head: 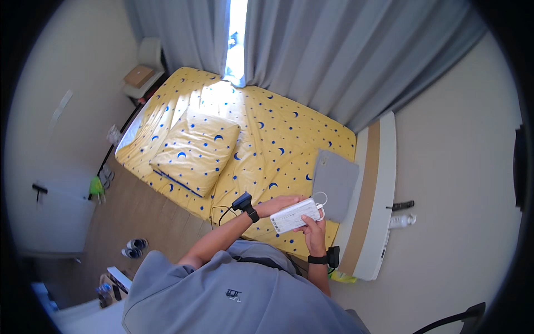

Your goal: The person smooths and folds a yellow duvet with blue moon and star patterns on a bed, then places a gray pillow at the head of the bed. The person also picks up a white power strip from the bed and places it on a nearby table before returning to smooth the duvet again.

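A white power bank (294, 216) bearing small print is in my right hand (313, 234), its thumb across the near face. From the power bank's right end a short white cable (320, 199) loops out. My left hand (278, 205) lies along the far edge of the power bank, its fingertips partly hidden behind it. Each wrist wears a black strap with a small dark device, one at the left wrist (246, 204) and one at the right wrist (329, 258). Both hands are above the near edge of the bed (267, 158), which has a yellow moon-and-star sheet.
On the bed lie a pillow (196, 152) and a folded grey cloth (335, 183). The white headboard (381, 183) stands at the right, with a white bottle (401, 221) beyond it. Shoes (134, 248) are on the wooden floor. A chair (148, 54) holds a cardboard box (139, 76) near the curtains (333, 50).
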Tool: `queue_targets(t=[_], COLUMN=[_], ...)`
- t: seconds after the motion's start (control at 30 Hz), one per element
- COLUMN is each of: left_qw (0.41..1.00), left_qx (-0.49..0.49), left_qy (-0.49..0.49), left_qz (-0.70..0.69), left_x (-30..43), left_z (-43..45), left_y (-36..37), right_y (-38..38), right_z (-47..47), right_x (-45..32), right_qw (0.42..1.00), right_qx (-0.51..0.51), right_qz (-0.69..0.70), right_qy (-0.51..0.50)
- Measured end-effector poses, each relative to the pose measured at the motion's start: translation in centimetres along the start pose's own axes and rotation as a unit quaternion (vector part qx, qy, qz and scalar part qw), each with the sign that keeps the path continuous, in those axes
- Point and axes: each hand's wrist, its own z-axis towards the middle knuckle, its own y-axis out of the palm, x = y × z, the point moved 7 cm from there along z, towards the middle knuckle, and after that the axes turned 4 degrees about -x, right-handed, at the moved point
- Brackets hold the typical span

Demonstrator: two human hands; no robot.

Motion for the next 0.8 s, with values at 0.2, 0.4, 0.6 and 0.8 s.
queue_targets(t=[0.2,0.4,0.6,0.8], left_qw=[0.997,0.882,0.888,0.879], left_qx=[0.026,0.144,0.247,0.412], left_qy=[0.011,-0.015,0.086,0.083], left_qz=[-0.079,0.449,0.379,0.226], left_x=[-2.8,-1.6,3.9,1.8], left_z=[0.1,-3.1,-9.3,-13.9], left_y=[4.1,7.6,5.3,5.3], right_y=[-2.4,-6.6,-5.9,1.4], right_z=[-0.6,0.6,1.4,0.4], right_x=[-2.1,-4.5,-0.8,3.6], right_qw=[0.993,0.959,0.962,0.934], right_qx=[-0.015,0.13,-0.102,-0.104], right_qz=[0.115,-0.222,-0.217,0.153], right_qy=[0.011,-0.114,0.128,0.306])
